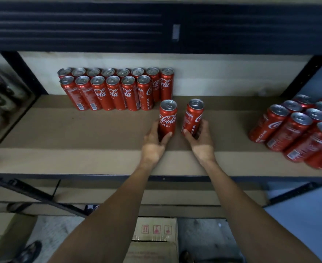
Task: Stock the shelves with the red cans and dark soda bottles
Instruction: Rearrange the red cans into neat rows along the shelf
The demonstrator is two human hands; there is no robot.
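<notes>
My left hand (153, 144) grips one red Coca-Cola can (168, 118), my right hand (202, 144) a second can (193, 116) just beside it; stocked can rows (114, 92) stand beyond my left hand

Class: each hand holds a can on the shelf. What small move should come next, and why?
Probably slide both cans back to the right end of the front row. The left hand grips the left can, the right hand the right can. The front row has six cans, the back row eight, so two places look free.
</notes>
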